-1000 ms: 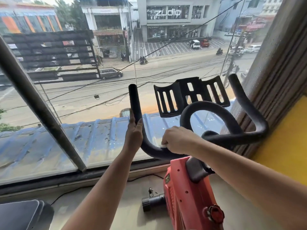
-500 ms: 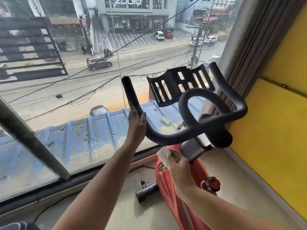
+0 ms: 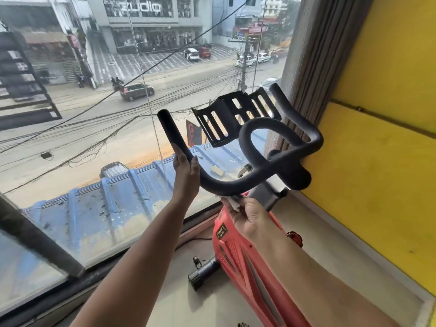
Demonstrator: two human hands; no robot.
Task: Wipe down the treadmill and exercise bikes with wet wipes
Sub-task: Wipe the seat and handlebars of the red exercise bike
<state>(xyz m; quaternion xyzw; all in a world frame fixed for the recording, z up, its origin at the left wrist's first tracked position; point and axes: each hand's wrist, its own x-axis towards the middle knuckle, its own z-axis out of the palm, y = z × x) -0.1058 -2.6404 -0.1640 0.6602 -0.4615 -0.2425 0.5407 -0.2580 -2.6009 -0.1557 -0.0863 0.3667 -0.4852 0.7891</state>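
Left grip (image 3: 186, 172) clasps the black handlebar (image 3: 226, 186); right grip (image 3: 251, 217) pinches a white wipe (image 3: 232, 202) just beneath it.

Large glass window (image 3: 94, 142), dark diagonal frame bar (image 3: 35, 241) across its lower left. Beyond the window: blue corrugated metal roof (image 3: 106, 208) and dark hatchback car (image 3: 136, 91) on a grey street. Right of the window: grey-brown ribbed vertical panel (image 3: 313, 67), then yellow wall panels (image 3: 377, 173). Below the window: beige floor (image 3: 188, 308).

wipe (image 3: 232, 204): mostly hidden in my right hand (image 3: 253, 219) | my left hand (image 3: 186, 175): fingertips out of sight round handlebar (image 3: 236, 185) | bike frame (image 3: 238, 263): cut by bottom edge | label (image 3: 221, 232): unreadable
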